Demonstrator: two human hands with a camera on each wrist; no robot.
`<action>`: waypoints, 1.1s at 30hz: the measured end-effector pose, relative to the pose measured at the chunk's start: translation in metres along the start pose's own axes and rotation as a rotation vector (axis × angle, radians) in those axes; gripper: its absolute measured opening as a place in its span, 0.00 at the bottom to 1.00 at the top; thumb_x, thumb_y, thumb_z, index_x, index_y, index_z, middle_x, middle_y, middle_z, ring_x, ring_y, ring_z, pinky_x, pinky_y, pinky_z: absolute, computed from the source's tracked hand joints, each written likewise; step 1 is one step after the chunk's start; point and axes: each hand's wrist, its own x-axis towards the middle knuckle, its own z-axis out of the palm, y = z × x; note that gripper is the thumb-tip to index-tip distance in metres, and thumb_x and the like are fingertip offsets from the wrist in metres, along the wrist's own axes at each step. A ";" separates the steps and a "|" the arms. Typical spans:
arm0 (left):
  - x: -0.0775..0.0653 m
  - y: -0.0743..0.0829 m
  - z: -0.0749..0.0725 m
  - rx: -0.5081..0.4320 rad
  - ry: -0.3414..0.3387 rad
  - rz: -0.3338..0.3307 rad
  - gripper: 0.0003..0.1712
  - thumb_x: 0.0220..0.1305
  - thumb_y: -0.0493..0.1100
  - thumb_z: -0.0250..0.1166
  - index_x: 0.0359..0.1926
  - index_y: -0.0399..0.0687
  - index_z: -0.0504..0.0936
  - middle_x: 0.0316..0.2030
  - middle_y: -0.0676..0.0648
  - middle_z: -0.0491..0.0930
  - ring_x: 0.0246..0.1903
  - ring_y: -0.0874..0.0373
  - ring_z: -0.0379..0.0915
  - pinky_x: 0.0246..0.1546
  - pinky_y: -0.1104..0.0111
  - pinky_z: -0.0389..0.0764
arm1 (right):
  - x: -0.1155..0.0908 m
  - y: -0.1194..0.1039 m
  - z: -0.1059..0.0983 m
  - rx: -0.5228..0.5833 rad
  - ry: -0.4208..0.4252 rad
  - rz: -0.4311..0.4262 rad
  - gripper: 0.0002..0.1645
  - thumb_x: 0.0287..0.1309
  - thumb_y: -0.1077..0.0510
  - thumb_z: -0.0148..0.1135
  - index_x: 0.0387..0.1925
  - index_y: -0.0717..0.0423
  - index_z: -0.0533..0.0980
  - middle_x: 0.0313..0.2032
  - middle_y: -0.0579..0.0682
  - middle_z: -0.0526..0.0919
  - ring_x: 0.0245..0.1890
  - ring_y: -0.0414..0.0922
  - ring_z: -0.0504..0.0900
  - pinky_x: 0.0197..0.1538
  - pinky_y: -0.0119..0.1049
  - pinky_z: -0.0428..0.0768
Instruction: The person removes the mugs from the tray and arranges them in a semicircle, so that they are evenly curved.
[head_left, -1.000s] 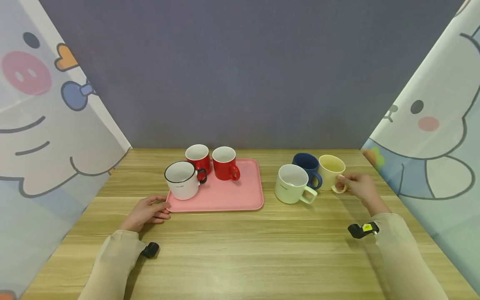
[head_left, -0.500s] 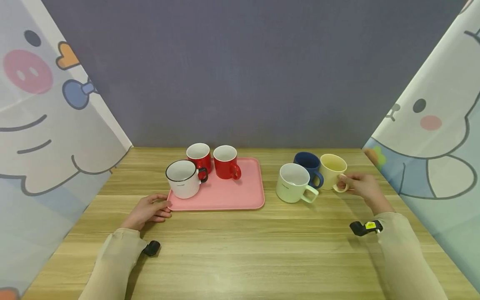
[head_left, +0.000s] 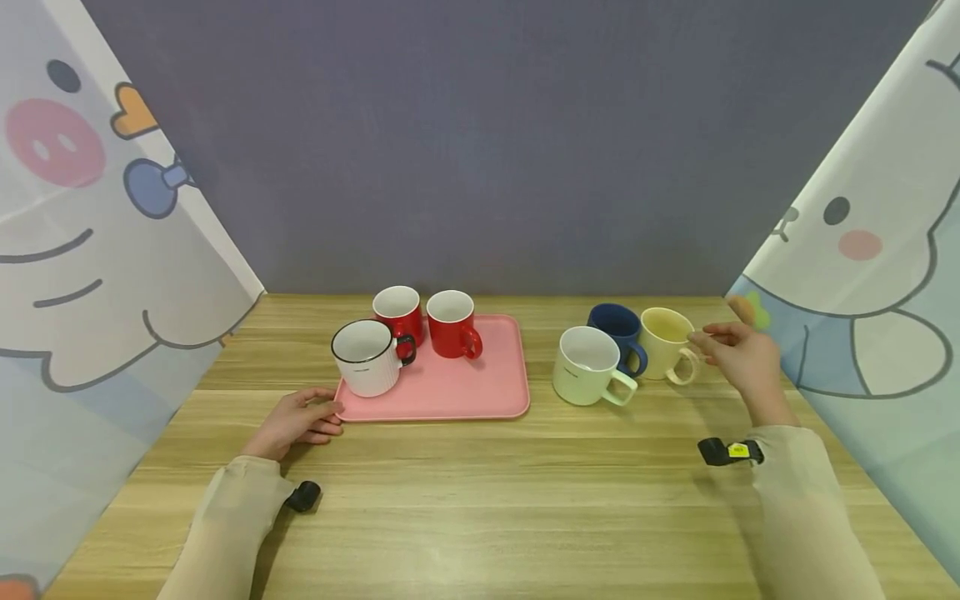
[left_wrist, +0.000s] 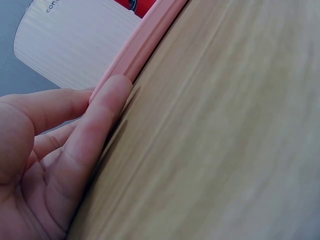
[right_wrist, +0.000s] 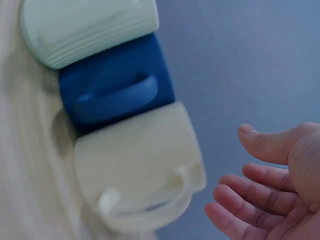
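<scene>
A pink tray lies on the wooden table with its near left corner held between the thumb and fingers of my left hand. In the left wrist view the fingers lie against the tray rim. My right hand is beside and a little above a pale yellow mug, apart from its handle. The right wrist view shows the fingers loosely spread, holding nothing. Against the yellow mug stands a dark blue mug, with a pale green mug in front of it to the left.
Crowded at the tray's left are a white mug with a black rim and a red mug. A second red mug stands on the tray's back middle. A grey panel closes off the table's back; printed cloths flank both sides.
My right hand has let go of the yellow mug's handle and moved up and to the right, away from it. My left hand stays at the tray corner.
</scene>
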 end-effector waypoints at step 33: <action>0.000 -0.002 -0.003 0.015 -0.010 -0.002 0.30 0.73 0.40 0.59 0.65 0.24 0.61 0.31 0.47 0.86 0.28 0.61 0.84 0.29 0.68 0.85 | -0.024 -0.137 0.148 -0.016 -0.254 -0.325 0.18 0.57 0.54 0.73 0.45 0.62 0.83 0.34 0.53 0.87 0.35 0.49 0.85 0.39 0.44 0.83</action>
